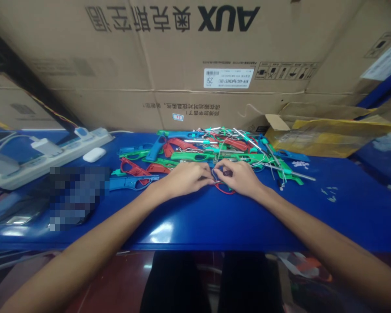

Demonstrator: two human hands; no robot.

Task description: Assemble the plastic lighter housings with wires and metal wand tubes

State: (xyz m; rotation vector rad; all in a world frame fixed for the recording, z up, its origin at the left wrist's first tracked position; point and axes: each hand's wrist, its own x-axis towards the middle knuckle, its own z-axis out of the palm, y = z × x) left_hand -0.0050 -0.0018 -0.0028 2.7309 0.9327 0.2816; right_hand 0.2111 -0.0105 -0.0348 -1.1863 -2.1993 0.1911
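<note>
My left hand [189, 178] and my right hand [243, 176] meet at the front of a pile of plastic toy gun parts. Both have closed, pinching fingers, their tips almost touching. Whatever lies between the fingertips is too small and too covered to name. Directly beneath them shows the looped end of a red toy gun piece [224, 188], mostly hidden by the hands. Just behind are a green toy gun half [192, 156] and a tangle of metal rods [260, 145] with thin wires and teal plastic bits.
Left of the pile lie a blue toy gun part [130, 183], a white earphone case [94, 154] and a power strip [57, 158]. Tiny pale pieces [330, 193] are scattered at right. A large cardboard sheet [169, 69] stands behind, with an open carton [326, 134] at back right.
</note>
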